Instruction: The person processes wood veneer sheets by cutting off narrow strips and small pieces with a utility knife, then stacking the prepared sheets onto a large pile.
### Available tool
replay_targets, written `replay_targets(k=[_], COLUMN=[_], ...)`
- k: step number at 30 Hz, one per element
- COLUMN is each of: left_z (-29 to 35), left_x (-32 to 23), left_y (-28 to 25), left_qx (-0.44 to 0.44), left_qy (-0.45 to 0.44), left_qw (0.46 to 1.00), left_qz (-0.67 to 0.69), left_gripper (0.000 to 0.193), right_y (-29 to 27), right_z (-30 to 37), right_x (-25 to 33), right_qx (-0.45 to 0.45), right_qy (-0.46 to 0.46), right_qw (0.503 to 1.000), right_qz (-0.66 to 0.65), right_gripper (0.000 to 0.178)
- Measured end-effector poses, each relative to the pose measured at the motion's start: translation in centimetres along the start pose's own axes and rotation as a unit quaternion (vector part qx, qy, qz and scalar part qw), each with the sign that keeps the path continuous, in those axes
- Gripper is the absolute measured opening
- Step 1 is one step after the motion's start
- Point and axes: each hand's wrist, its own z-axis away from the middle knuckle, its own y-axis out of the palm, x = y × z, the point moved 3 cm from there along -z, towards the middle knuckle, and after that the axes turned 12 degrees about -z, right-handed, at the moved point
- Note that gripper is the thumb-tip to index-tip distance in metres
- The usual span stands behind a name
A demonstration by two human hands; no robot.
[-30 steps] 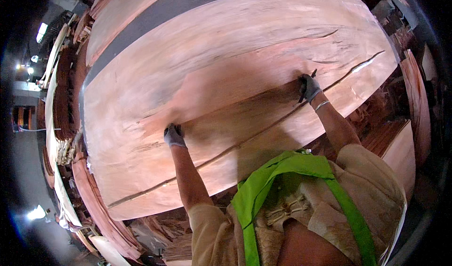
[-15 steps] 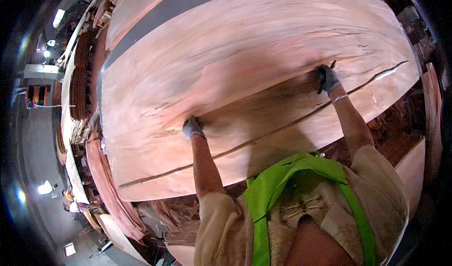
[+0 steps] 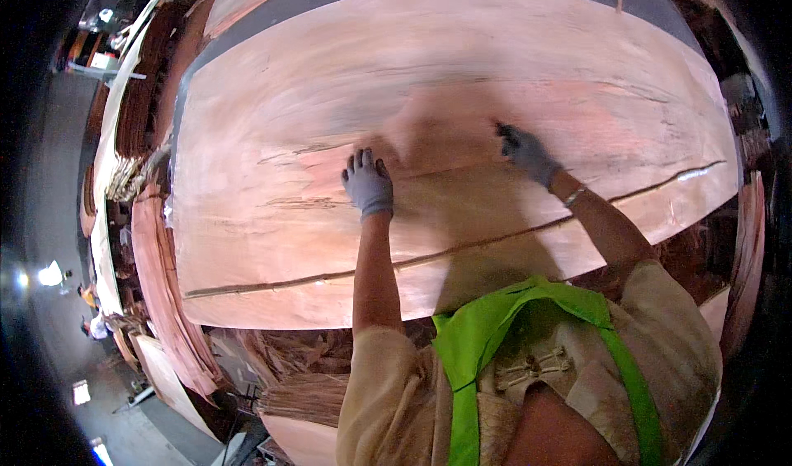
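Observation:
A large, pale pinkish wood veneer sheet spreads out in front of me, with a long dark gap running across its near part. My left hand, in a grey glove, lies flat on the sheet left of the middle, fingers stretched out. To its right, my right hand, also gloved, is over the sheet with its fingers bent. A small dark tip shows at those fingers, seemingly a slim dark tool whose kind I cannot make out. Shadows of my arms and head darken the wood between the hands.
A grey strip of surface shows beyond the sheet's far edge. Stacked veneer stands at the left, with reddish sheets hanging nearer me. Scrap veneer lies below the near edge. People are far off at left.
My left hand has gone from bent fingers to lying flat, a little nearer and to the right. My right hand has moved left, closer to it. The view has shifted slightly.

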Motion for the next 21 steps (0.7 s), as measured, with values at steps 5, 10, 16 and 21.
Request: replay_targets(k=[5,10,16,21], left_z=[-2.3,-2.6,-3.3,-3.5], left_x=[2.4,2.0,1.8,1.7], left_y=[3.9,4.0,2.0,2.6], left_qx=[-0.047,-0.066,-0.037,0.007], left_qy=[-0.029,-0.064,-0.072,-0.05], left_qw=[0.998,0.995,0.987,0.995], left_qz=[-0.013,0.036,0.137,0.084], left_gripper=[0.052,0.062,0.055,0.043], right_y=[10.4,16.7,24.4,23.1], right_z=[-5.7,-12.3,-16.5,-16.7], right_x=[3.2,2.3,4.1,4.1], right_qx=[0.153,0.157,0.255,0.276], right_qy=[-0.008,-0.126,-0.092,-0.133], right_qw=[0.86,0.868,0.786,0.797], right_qz=[0.486,0.453,0.556,0.521], right_gripper=[0.035,0.03,0.027,0.028])
